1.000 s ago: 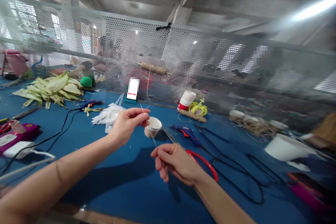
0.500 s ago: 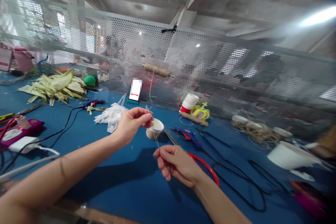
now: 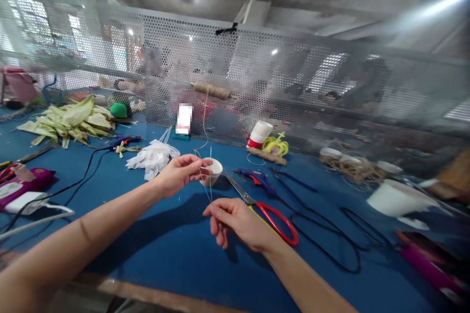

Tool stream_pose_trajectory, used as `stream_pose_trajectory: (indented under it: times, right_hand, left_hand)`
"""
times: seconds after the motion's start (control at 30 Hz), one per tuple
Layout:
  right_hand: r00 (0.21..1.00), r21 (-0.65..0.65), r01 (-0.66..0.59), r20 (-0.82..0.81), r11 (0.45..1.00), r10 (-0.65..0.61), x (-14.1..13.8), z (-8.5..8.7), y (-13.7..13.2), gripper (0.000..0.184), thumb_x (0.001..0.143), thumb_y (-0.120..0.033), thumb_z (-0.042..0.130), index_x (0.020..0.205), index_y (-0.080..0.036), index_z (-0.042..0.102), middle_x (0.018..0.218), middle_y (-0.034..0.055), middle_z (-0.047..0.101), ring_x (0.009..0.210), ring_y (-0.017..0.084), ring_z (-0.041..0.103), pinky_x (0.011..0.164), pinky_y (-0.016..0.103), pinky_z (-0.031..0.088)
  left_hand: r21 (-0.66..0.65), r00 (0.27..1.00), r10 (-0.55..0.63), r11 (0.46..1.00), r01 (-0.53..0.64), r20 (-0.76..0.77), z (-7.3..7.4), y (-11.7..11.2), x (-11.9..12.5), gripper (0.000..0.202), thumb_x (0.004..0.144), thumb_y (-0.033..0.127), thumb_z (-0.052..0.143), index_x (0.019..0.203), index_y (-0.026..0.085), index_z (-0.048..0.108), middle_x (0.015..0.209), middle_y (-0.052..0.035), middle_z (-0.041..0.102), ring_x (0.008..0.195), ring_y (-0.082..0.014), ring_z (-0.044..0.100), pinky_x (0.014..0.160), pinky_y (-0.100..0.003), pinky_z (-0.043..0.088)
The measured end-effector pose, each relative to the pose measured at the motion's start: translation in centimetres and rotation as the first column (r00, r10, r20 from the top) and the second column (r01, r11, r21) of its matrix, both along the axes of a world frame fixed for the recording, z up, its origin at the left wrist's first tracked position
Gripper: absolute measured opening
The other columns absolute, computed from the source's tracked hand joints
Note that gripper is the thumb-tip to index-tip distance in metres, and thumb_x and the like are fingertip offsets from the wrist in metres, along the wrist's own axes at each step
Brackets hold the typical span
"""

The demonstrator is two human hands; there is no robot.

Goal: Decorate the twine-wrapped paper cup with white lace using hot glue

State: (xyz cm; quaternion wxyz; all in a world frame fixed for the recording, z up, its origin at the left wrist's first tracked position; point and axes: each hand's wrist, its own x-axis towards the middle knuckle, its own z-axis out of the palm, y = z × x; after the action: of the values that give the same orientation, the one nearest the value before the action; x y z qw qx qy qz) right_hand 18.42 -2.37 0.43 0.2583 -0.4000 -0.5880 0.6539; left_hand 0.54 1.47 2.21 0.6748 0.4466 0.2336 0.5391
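Head view: the left hand [image 3: 181, 172] has its thumb and forefinger pinched on thin strands [image 3: 210, 192], whose long axis drops from twelve o'clock toward six. A pale cup [image 3: 216, 170] lies just beyond its fingertips, toward three o'clock. The right hand [image 3: 233, 220], nearer the strands' lower end, grips them between thumb and forefinger, other fingers loosely curled; from these fingertips they rise toward twelve. Red-handled scissors [image 3: 277, 222] rest at three o'clock.

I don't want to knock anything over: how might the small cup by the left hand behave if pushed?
The small cup is probably light, as its rim looks thin. Pushed near the top, it might tip, since it seems to narrow toward its base. If it toppled, its round mouth suggests it could roll.
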Motion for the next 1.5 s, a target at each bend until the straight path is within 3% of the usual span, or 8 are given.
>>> stream_pose_trajectory:
  times: [0.13, 0.27, 0.4, 0.8, 1.13, 1.27, 1.5]
  right_hand:
    - [0.997, -0.026, -0.079, -0.012, 0.997, 0.079, 0.1, 0.3, -0.7, 0.032, 0.074, -0.043, 0.059, 0.076, -0.011, 0.057, 0.054, -0.0003, 0.06, 0.041, 0.009, 0.057, 0.037, 0.018, 0.044]
    - [0.996, -0.053, -0.081, -0.048, 0.995, 0.079, -0.2, 0.1, -0.9, 0.031, 0.074, -0.042, 0.059, 0.077, -0.011, 0.056, 0.054, -0.0003, 0.06, 0.041, 0.009, 0.057, 0.036, 0.018, 0.044]
    - [0.993, -0.082, -0.047, -0.111, 0.996, 0.038, -0.3, -0.1, -0.8, 0.03, 0.073, -0.042, 0.061, 0.077, -0.013, 0.051, 0.053, -0.0006, 0.062, 0.039, 0.009, 0.057, 0.035, 0.017, 0.044]
    - [0.989, -0.138, -0.113, -0.109, 0.984, 0.099, 0.3, 0.2, -0.6, 0.029, 0.073, -0.039, 0.061, 0.072, -0.013, 0.049, 0.053, -0.0005, 0.062, 0.04, 0.008, 0.057, 0.036, 0.016, 0.044]
    - [0.982, -0.165, -0.158, -0.127, 0.973, 0.138, 1.0, 0.2, -0.2, 0.025, 0.074, -0.036, 0.061, 0.07, -0.013, 0.051, 0.051, -0.0013, 0.061, 0.038, 0.007, 0.056, 0.035, 0.014, 0.043]
    - [0.98, -0.177, -0.163, -0.142, 0.971, 0.138, 1.1, 0.3, -0.1, 0.025, 0.075, -0.036, 0.061, 0.07, -0.013, 0.051, 0.05, -0.0013, 0.061, 0.038, 0.007, 0.055, 0.035, 0.014, 0.043]
    - [0.979, -0.211, -0.133, -0.179, 0.968, 0.096, 1.4, 0.5, 0.3, 0.025, 0.074, -0.035, 0.062, 0.069, -0.014, 0.05, 0.049, -0.0027, 0.059, 0.034, 0.005, 0.051, 0.031, 0.012, 0.039]
  left_hand:
    - [-0.007, 0.99, -0.136, 0.991, 0.136, 0.034, -0.3, -0.2, 0.0, 0.021, 0.065, 0.03, 0.071, 0.068, 0.013, 0.058, 0.091, -0.0079, 0.068, 0.075, -0.0169, 0.066, 0.072, -0.032, 0.05]
    - [-0.029, 0.998, -0.042, 0.999, 0.043, 0.042, -0.4, -0.2, 0.1, 0.023, 0.06, 0.026, 0.074, 0.072, 0.013, 0.06, 0.071, -0.0034, 0.069, 0.062, -0.0137, 0.065, 0.063, -0.027, 0.05]
    - [-0.011, 0.997, 0.07, 0.997, -0.07, 0.036, -0.1, -0.4, 0.2, 0.028, 0.057, 0.026, 0.075, 0.073, 0.013, 0.056, 0.065, -0.0026, 0.068, 0.054, -0.0117, 0.063, 0.053, -0.022, 0.048]
    - [0.049, 0.985, 0.169, 0.984, -0.17, 0.032, -0.3, -0.5, 0.4, 0.031, 0.06, 0.023, 0.072, 0.077, 0.016, 0.047, 0.059, 0.0005, 0.067, 0.054, -0.0121, 0.064, 0.056, -0.023, 0.049]
    - [-0.039, 0.987, 0.155, 0.987, -0.153, 0.032, 0.3, -0.7, 0.5, 0.028, 0.056, 0.02, 0.074, 0.078, 0.01, 0.06, 0.059, -0.003, 0.067, 0.05, -0.0123, 0.062, 0.052, -0.023, 0.048]
    - [-0.084, 0.994, 0.103, 0.991, -0.1, 0.032, 0.2, -0.4, 0.1, 0.033, 0.057, 0.02, 0.074, 0.087, 0.01, 0.063, 0.06, -0.0021, 0.067, 0.052, -0.0119, 0.062, 0.053, -0.023, 0.048]
    - [-0.057, 0.996, 0.086, 0.995, -0.084, 0.033, -0.1, 0.0, -0.4, 0.025, 0.061, 0.02, 0.071, 0.083, 0.01, 0.065, 0.063, -0.0031, 0.066, 0.056, -0.0129, 0.063, 0.056, -0.025, 0.049]
